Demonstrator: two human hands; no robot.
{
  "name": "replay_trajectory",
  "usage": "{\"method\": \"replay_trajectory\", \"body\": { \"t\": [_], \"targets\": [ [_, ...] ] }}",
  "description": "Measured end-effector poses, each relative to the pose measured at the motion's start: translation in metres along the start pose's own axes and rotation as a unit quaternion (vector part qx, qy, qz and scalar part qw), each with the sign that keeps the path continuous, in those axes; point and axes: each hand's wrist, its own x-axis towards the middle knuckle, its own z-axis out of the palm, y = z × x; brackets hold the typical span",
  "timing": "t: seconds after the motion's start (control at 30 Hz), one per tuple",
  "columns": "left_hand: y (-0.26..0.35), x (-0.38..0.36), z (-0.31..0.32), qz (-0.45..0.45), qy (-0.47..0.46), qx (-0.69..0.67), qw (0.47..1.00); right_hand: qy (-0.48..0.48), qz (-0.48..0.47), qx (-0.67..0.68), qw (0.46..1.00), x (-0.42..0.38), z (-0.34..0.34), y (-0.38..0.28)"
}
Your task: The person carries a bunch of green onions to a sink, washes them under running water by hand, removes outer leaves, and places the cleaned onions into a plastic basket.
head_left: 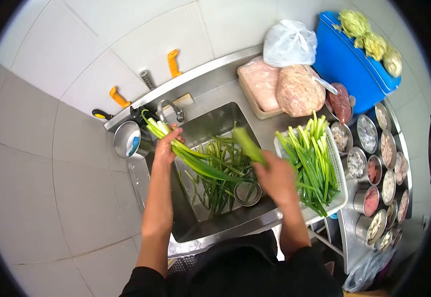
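My left hand (166, 145) is closed around a bunch of green onions (195, 162), pale ends up by the faucet and long green leaves trailing right over the sink. My right hand (277, 178), smeared by motion, grips a blurred light-green long thing (248, 145) whose kind I cannot make out. Below both hands, loose green onion leaves (220, 185) lie in the steel sink (186, 228), beside a round metal bowl (247, 193). To the right of my right hand, more green onions (312, 166) fill a white plastic basket (343, 190).
A faucet (168, 106) and a metal pot (127, 139) stand at the sink's back left. Behind the basket are a tray of pale meat (260, 81), a white plastic bag (290, 43) and a blue bin (344, 59). Several metal containers of food (371, 200) line the right side.
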Motion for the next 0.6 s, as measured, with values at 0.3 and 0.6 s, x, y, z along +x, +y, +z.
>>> {"method": "replay_trajectory", "body": {
  "t": [0.3, 0.6],
  "targets": [
    [-0.047, 0.039, -0.046, -0.081, -0.065, -0.13, 0.986, 0.183, -0.055, -0.128, 0.973, 0.008, 0.001, 0.067],
    [-0.027, 0.032, -0.051, -0.059, 0.04, -0.044, 0.996, -0.138, -0.011, 0.366, 0.92, 0.12, 0.284, -0.003]
  ]
}}
